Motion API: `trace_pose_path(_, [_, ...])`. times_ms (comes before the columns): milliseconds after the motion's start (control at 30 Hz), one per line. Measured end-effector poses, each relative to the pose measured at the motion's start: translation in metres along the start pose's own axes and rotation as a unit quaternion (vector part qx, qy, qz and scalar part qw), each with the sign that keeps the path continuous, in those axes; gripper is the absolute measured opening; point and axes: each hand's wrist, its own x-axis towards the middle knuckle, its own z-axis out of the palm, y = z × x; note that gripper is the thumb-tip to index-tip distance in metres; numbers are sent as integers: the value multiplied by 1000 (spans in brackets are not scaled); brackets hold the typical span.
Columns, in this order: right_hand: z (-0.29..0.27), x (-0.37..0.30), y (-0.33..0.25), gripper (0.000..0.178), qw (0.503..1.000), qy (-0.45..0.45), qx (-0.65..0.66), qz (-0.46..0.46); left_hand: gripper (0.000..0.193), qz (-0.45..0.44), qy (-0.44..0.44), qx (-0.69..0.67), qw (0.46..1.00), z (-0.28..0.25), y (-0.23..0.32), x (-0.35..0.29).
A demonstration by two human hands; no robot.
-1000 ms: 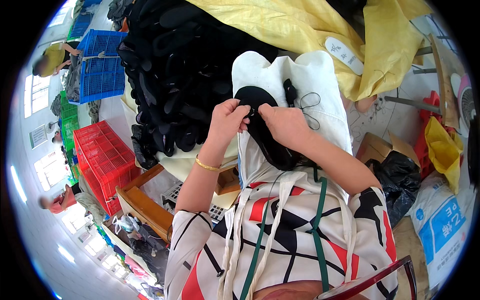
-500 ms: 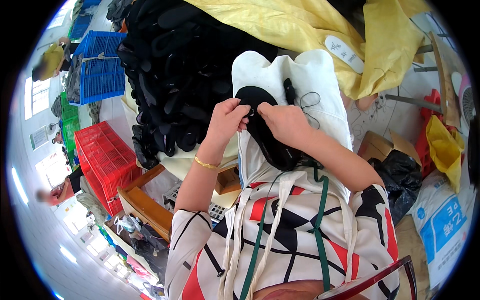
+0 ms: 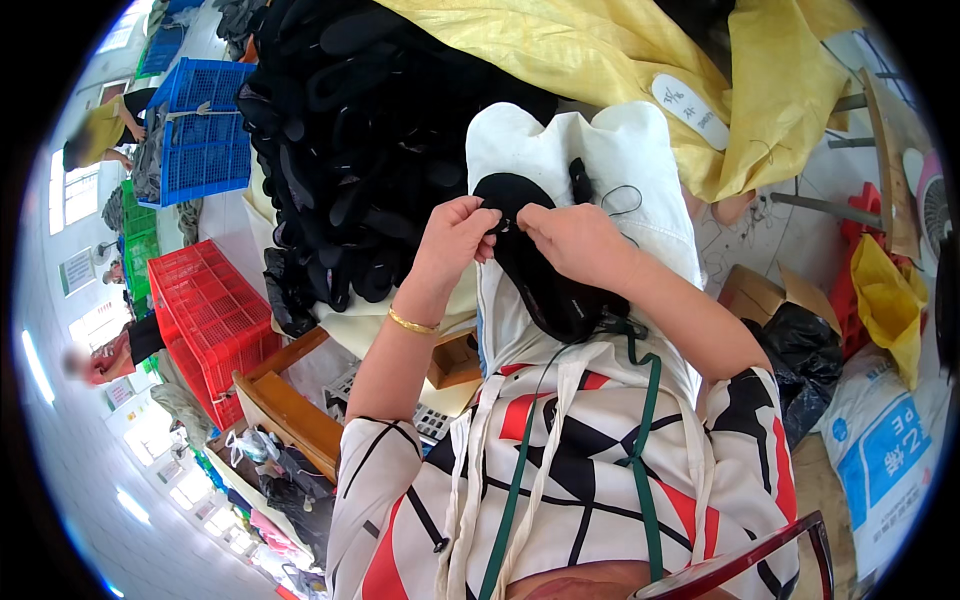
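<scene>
While the black shoe (image 3: 532,283) is gripped by the left hand (image 3: 453,238) and, apparently, the right hand (image 3: 582,246), work is judged unfinished; left-beyond, footwear (image 3: 350,150) is heaped.

Left hand (image 3: 450,235) and right hand (image 3: 580,240) at black shoe (image 3: 540,285): fingers partly cover the work spot; whether the right fingertips pinch the shoe or some small item, too small to tell. Below grip, near end of shoe too dark to read. Up-left of grip: black pile (image 3: 350,150), pieces merge, top edge cuts it. Up-right: yellow sheet (image 3: 560,40), cut likewise. Far right of grip: pink fan (image 3: 932,185) clipped by rim.
</scene>
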Motion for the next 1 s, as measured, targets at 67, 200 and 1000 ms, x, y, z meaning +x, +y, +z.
trace_pose_path(67, [-4, 0, -1, 10, 1000, 1, 23, -2, 12, 1, 1, -14, 1000, -1, -2, 1])
trace_pose_path(200, [1, -3, -1, 10, 1000, -6, 18, 20, 11, 4, 4, -33, 999, 0, -3, 2])
trace_pose_path(1000, [26, -6, -9, 16, 994, 80, -70, -1, 13, -36, -26, -61, 997, -7, -1, 8])
